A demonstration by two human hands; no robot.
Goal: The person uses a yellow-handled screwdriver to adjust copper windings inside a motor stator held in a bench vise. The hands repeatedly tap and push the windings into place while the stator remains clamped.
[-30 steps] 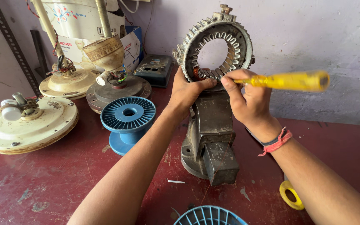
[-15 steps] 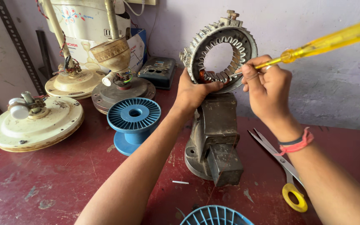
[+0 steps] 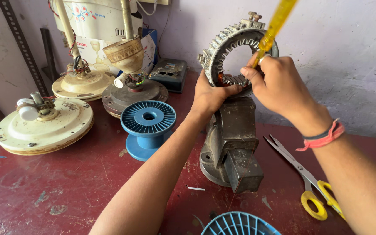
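here, left hand [image 3: 209,96] grips lower rim of the stator ring [image 3: 236,52], which stands upright in the grey vise [image 3: 231,143] just below both hands. right hand [image 3: 275,85] is closed round a yellow screwdriver [image 3: 277,24], tip inside the ring w/ copper wire. scissors [image 3: 303,174] lie on the red bench [image 3: 66,187] under right wrist; blue spool [image 3: 148,126] left of left forearm.

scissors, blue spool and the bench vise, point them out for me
scissors [image 3: 302,169], head view, on the blades just above the pivot
blue spool [image 3: 149,116], head view, on the ribbed top flange
bench vise [image 3: 236,130], head view, on the top of its grey body
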